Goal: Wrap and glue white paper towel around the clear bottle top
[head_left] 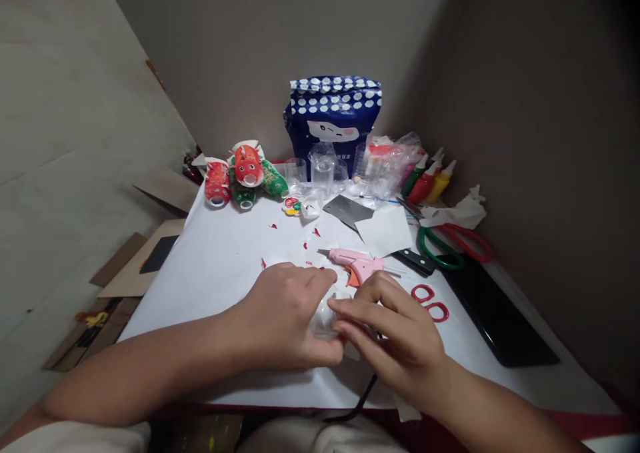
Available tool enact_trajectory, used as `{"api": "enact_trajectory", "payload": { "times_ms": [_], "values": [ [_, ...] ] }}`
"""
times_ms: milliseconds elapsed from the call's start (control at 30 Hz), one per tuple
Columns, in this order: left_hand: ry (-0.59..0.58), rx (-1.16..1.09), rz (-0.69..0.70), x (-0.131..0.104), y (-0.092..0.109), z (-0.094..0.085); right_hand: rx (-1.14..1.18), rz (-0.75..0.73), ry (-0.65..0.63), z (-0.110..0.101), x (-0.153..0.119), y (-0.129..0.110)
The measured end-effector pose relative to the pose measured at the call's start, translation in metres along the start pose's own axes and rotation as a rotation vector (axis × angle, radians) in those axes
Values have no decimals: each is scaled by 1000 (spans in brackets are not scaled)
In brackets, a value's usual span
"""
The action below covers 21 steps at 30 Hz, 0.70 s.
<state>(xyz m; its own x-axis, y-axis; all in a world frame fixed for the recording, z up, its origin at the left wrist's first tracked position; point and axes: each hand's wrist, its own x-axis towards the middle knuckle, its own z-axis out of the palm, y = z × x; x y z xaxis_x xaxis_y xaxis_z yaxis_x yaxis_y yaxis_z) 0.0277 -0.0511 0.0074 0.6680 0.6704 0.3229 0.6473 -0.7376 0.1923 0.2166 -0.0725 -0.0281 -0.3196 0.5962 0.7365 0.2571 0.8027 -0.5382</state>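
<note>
Hands at work near the front edge of a bench covered in white sheeting (215, 240). The left hand (290, 313) has its grip closed around a small, translucent whitish object (324, 314), fingers above and thumb below; the object lies between the two hands, partly hidden by them. The right hand (400, 333) brings its fingertips against the object's right side; whether its grip pinches any part cannot be told.

Just beyond the hands lies a pink glue gun with an orange trigger (357, 264), its nozzle pointing left, with small red scraps (316, 232) near it. To its right are small red-handled scissors (429, 294) and a glossy black flat slab (500, 320). Behind the glue gun, a white rectangular sheet (385, 230) partly overlaps a dark grey flat plate (346, 208). Along the back stand a dark blue bag with white dots (330, 123) and clear plastic cups (323, 176); red and green fish-shaped figures (249, 164) are grouped at back left.
</note>
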Motion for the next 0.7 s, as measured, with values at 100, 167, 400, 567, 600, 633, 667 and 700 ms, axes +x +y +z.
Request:
{"api": "enact_trajectory", "payload": {
  "times_ms": [100, 167, 400, 567, 600, 633, 667, 700],
  "values": [
    [-20, 26, 8, 1, 2, 2, 2, -8, -17, 3, -1, 0],
    [-35, 52, 7, 1, 3, 2, -38, -20, -37, 5, -2, 0],
    [11, 86, 54, 2, 2, 1, -244, -121, -176, 11, -10, 1],
    [86, 161, 71, 2, -2, -3, -185, -193, -206, 7, -13, -1],
    [103, 180, 67, 2, -2, -4, -160, -208, -199, 6, -13, -2],
    [120, 196, 60, 2, -3, -5, -129, -220, -197, 5, -12, -2],
    [133, 209, 54, 2, -4, -6, -92, -225, -194, 3, -11, -3],
    [144, 221, 48, 2, -5, -7, -47, -228, -190, 2, -11, -3]
  ]
}}
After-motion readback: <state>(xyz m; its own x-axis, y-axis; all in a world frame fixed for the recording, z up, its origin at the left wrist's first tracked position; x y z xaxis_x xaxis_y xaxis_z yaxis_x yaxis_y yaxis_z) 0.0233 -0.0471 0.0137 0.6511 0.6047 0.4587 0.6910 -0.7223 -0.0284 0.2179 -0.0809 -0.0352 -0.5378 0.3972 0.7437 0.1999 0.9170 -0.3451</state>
